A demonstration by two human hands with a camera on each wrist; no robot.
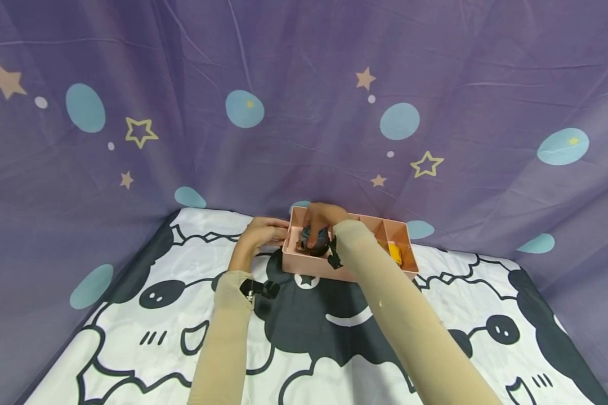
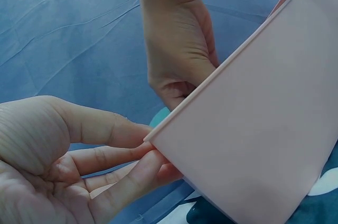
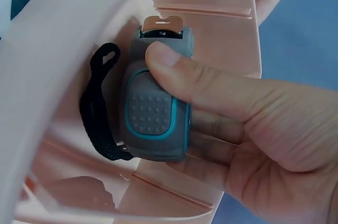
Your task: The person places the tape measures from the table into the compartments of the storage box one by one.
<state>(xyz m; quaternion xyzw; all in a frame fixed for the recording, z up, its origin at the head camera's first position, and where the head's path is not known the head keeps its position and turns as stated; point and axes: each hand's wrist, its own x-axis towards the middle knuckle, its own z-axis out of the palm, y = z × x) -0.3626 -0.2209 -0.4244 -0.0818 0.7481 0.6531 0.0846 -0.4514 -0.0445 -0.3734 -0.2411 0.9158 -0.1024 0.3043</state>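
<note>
My right hand (image 1: 325,216) reaches down into the left end of a pink divided storage box (image 1: 296,262). It grips a grey tape measure (image 3: 150,105) with teal trim, thumb over the top and fingers along its side. An orange end hook (image 3: 162,23) pokes out of the tape measure, and a black wrist strap (image 3: 95,110) loops off beside it. At the box's left end, my left hand (image 1: 260,232) holds the corner, with its thumb and fingers (image 2: 105,126) meeting at the rim in the left wrist view.
Toward the box's right end, a yellow object (image 1: 395,254) lies in a compartment, partly behind my right forearm. Under the box spreads a white and black cartoon cloth (image 1: 344,315). A purple curtain (image 1: 304,152) with stars and blue ovals hangs right behind it.
</note>
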